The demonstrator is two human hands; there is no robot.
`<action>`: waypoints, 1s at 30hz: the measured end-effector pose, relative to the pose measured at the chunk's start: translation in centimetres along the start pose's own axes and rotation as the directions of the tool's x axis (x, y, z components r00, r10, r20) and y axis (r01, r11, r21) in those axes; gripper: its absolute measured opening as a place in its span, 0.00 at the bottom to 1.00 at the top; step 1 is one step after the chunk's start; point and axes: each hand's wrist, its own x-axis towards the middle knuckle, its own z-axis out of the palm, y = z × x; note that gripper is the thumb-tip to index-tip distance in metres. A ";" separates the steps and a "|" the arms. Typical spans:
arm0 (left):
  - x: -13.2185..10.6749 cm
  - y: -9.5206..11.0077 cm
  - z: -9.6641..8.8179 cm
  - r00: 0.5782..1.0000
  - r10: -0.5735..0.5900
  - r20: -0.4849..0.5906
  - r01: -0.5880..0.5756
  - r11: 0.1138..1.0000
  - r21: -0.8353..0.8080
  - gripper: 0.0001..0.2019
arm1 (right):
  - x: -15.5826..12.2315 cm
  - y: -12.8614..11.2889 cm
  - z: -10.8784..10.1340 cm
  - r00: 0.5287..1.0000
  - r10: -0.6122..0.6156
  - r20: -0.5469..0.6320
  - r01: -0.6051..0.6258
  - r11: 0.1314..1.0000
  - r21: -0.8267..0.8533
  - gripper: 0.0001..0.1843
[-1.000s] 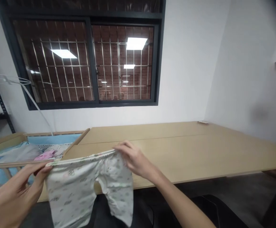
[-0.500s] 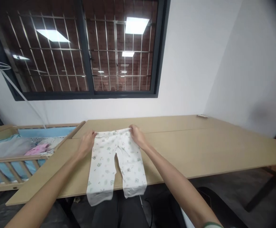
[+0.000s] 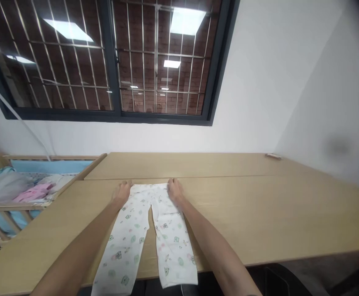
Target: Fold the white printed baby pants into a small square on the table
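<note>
Trousers: small white cotton-looking trousers with a green-and-grey print [image 3: 137,220], spread over the tan wooden bench [image 3: 259,213], legs passing its near edge.
Waist corners: our left hand [image 3: 123,194] and right hand [image 3: 174,190] each have fingers clamped on one.
Fabric feel: light, soft, limp, we judge; hardly fragile.
Best hold: we favour these corners, keeping tension even.

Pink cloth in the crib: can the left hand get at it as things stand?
Probably not: the left hand is holding the pants, and the crib rail stands between that hand and the pink cloth.
</note>
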 end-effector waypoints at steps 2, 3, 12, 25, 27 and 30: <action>1.2 0.3 0.2 1.000 -0.003 0.010 0.002 1.000 0.027 0.18 | 1.3 0.4 0.5 1.000 0.003 0.002 -0.003 1.000 -0.003 0.19; 1.8 0.5 0.3 1.000 -0.004 0.014 0.004 0.999 0.040 0.18 | 1.9 0.6 0.7 1.000 0.007 0.002 -0.007 1.000 -0.003 0.19; 4.1 2.0 -1.1 0.998 0.014 0.068 -0.019 0.998 0.067 0.17 | 5.2 2.3 2.4 0.998 0.060 0.024 -0.061 0.995 0.074 0.14; -10.2 14.7 -7.9 0.903 0.390 0.177 -0.367 0.918 -0.150 0.23 | 7.0 4.0 2.2 0.988 0.089 0.128 -0.135 0.898 0.419 0.08; -14.8 17.0 -7.8 0.825 0.503 0.258 -0.442 0.859 -0.260 0.27 | 6.9 4.0 1.6 0.983 0.089 0.162 -0.158 0.863 0.481 0.04; -19.2 19.2 -6.8 0.771 0.558 0.308 -0.462 0.822 -0.334 0.27 | 6.5 3.8 1.0 0.978 0.099 0.182 -0.185 0.813 0.552 0.01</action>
